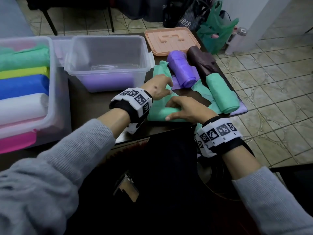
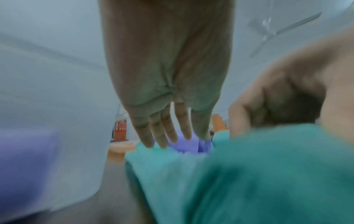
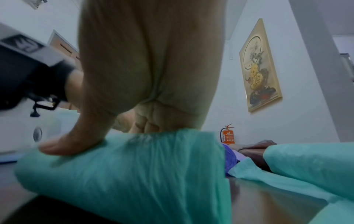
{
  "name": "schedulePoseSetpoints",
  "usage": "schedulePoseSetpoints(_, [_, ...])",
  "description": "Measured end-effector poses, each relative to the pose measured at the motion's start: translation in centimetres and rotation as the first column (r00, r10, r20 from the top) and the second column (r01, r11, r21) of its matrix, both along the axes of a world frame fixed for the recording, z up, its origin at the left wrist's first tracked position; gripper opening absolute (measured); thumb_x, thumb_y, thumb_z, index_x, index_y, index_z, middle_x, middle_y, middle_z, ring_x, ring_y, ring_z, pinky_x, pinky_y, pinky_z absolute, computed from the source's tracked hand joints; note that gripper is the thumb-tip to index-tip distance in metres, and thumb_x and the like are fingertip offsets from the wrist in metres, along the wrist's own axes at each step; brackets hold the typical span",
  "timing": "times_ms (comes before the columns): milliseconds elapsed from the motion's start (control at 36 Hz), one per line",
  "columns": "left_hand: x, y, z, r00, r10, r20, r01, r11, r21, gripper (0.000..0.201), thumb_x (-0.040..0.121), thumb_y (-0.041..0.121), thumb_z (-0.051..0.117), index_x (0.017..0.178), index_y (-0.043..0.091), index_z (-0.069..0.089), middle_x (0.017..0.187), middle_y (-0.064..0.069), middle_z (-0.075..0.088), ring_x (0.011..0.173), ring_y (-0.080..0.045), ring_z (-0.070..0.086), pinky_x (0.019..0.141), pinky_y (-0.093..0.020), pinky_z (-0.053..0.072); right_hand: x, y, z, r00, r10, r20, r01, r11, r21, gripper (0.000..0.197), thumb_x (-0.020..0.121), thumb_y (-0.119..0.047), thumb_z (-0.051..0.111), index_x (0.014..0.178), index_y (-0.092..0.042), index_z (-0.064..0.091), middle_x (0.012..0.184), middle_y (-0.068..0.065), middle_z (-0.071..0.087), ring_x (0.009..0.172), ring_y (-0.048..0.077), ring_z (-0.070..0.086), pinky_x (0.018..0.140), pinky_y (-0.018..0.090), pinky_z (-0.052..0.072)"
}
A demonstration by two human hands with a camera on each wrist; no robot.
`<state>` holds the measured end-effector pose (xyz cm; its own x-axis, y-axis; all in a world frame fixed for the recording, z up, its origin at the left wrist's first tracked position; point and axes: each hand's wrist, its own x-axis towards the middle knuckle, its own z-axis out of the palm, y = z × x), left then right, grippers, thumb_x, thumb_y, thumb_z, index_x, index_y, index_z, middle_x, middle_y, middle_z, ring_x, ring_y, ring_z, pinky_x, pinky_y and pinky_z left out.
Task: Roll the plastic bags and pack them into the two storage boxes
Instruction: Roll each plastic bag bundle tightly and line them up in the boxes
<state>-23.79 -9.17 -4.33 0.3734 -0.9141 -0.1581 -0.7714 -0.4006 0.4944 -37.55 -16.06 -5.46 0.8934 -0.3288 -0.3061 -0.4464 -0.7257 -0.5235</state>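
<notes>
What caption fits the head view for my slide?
Both hands rolling a green bag beside two storage boxes.

A dark desk point(image 1: 94, 106) stands on a pale patterned tile floor point(image 1: 271, 85). Beyond it, dark bags point(image 1: 186, 16) and a green plastic bag point(image 1: 215, 29) sit beside a white wall point(image 3: 298, 106) carrying a gold-framed picture point(image 3: 258, 66) and an orange fire extinguisher point(image 3: 228, 135).
</notes>
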Motion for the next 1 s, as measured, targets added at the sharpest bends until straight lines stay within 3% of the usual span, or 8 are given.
schedulePoseSetpoints(111, [-0.4, 0.3, 1.9, 0.998, 0.068, -0.004, -0.068, 0.996, -0.05, 0.029, 0.093, 0.016, 0.055, 0.121, 0.007, 0.052, 0.123, -0.011, 0.058, 0.113, -0.025, 0.053, 0.087, -0.029, 0.04, 0.1, -0.2, 0.0, 0.998, 0.056, -0.014, -0.057, 0.997, -0.061, 0.047, 0.086, -0.036, 0.065, 0.125, -0.011, 0.057, 0.127, 0.004, 0.06, 0.118, 0.021, 0.052, 0.091, 0.019, 0.033])
schedulePoseSetpoints(250, [-0.5, 1.7, 3.0, 1.0, 0.01, -0.026, -0.008, 0.996, 0.092, 0.029, 0.088, 0.006, 0.059, 0.116, 0.012, 0.064, 0.119, -0.007, 0.064, 0.109, -0.02, 0.059, 0.086, -0.024, 0.043, 0.6, -0.2, -0.3, 0.992, 0.069, -0.101, -0.083, 0.987, -0.136, 0.047, 0.093, -0.043, 0.051, 0.132, -0.016, 0.052, 0.129, 0.011, 0.054, 0.123, 0.03, 0.044, 0.103, 0.044, 0.036])
schedulePoseSetpoints(389, [-1.2, 3.6, 1.8, 0.999, -0.03, -0.022, 0.034, 0.981, 0.192, 0.044, 0.077, 0.014, 0.075, 0.119, 0.015, 0.064, 0.116, -0.007, 0.066, 0.107, -0.021, 0.061, 0.094, -0.033, 0.049, 1.1, 0.0, -0.3, 0.99, 0.017, -0.141, -0.047, 0.977, -0.209, 0.047, 0.096, -0.043, 0.045, 0.138, -0.023, 0.046, 0.13, 0.012, 0.044, 0.125, 0.03, 0.032, 0.103, 0.044, 0.031])
schedulePoseSetpoints(472, [-1.9, 4.1, 1.1, 1.0, -0.015, 0.015, 0.013, 0.988, 0.156, 0.057, 0.07, 0.024, 0.081, 0.122, 0.013, 0.062, 0.118, -0.011, 0.064, 0.107, -0.026, 0.059, 0.088, -0.032, 0.049, 1.0, -0.1, -0.6, 0.999, -0.04, -0.01, 0.039, 0.99, -0.132, 0.045, 0.092, -0.038, 0.055, 0.129, -0.014, 0.048, 0.121, 0.011, 0.049, 0.121, 0.029, 0.041, 0.101, 0.041, 0.035])
schedulePoseSetpoints(556, [-2.4, 4.3, 0.7, 0.999, 0.007, 0.045, -0.014, 0.99, 0.139, 0.063, 0.066, 0.023, 0.084, 0.123, 0.012, 0.059, 0.119, -0.014, 0.06, 0.108, -0.029, 0.057, 0.086, -0.032, 0.048, 0.8, -0.1, -0.9, 0.985, -0.077, 0.153, 0.095, 0.989, -0.114, 0.036, 0.087, -0.032, 0.064, 0.11, -0.007, 0.055, 0.108, 0.007, 0.049, 0.11, 0.025, 0.046, 0.094, 0.029, 0.035])
schedulePoseSetpoints(750, [-2.4, 4.2, 0.3, 0.992, -0.016, 0.126, -0.006, 0.985, 0.174, 0.058, 0.069, 0.009, 0.079, 0.123, 0.012, 0.056, 0.121, -0.018, 0.056, 0.109, -0.033, 0.057, 0.082, -0.034, 0.045, 1.0, 0.2, -1.7, 0.982, -0.079, 0.174, 0.116, 0.97, -0.213, 0.029, 0.091, -0.035, 0.056, 0.105, -0.009, 0.061, 0.11, 0.012, 0.057, 0.109, 0.029, 0.048, 0.096, 0.045, 0.038])
schedulePoseSetpoints(889, [-1.3, 3.9, 0.7, 0.996, -0.067, 0.06, 0.047, 0.957, 0.285, 0.06, 0.072, 0.01, 0.079, 0.127, 0.014, 0.056, 0.125, -0.015, 0.057, 0.11, -0.03, 0.057, 0.087, -0.033, 0.048, -0.2, 0.9, -1.0, 1.0, 0.017, 0.002, -0.016, 0.964, -0.265, 0.063, 0.079, -0.048, 0.068, 0.132, -0.018, 0.05, 0.123, 0.008, 0.048, 0.118, 0.025, 0.04, 0.103, 0.042, 0.035])
schedulePoseSetpoints(1000, [-0.4, 3.8, 1.3, 0.992, -0.119, -0.053, 0.13, 0.897, 0.422, 0.06, 0.073, 0.016, 0.08, 0.128, 0.016, 0.057, 0.123, -0.006, 0.061, 0.109, -0.023, 0.059, 0.096, -0.035, 0.049, -0.7, 1.8, -1.1, 0.997, 0.042, -0.063, -0.057, 0.966, -0.253, 0.08, 0.071, -0.038, 0.079, 0.14, -0.018, 0.043, 0.125, 0.009, 0.042, 0.12, 0.025, 0.036, 0.105, 0.04, 0.033])
